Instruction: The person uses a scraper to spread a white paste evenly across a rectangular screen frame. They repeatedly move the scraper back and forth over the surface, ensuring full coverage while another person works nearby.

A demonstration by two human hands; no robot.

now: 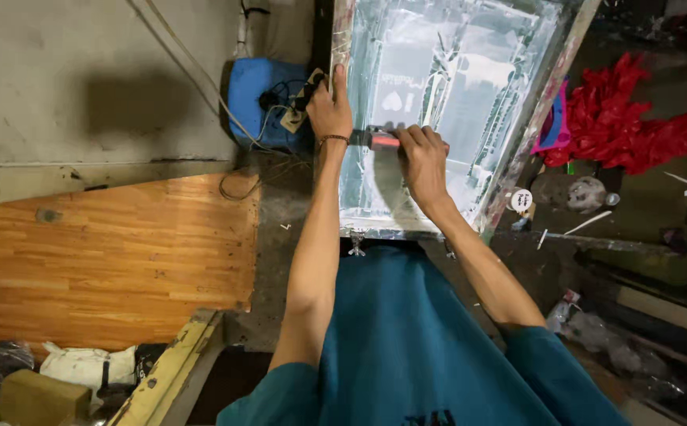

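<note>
A large screen-printing frame (550, 85) with a pale, silvery mesh stands tilted in front of me. My left hand (329, 109) grips the frame's left edge near its upper part, thumb pointing up. My right hand (421, 158) is closed around a small tool with a red and dark body (383, 140), pressed against the mesh about midway down. A faint printed design with a heart shape (393, 100) shows on the mesh just above the tool.
A blue container (252, 99) with a power strip and cables sits left of the frame. A wooden board (106, 252) lies lower left. Red crumpled material (619, 118) and scattered clutter fill the dark surface on the right.
</note>
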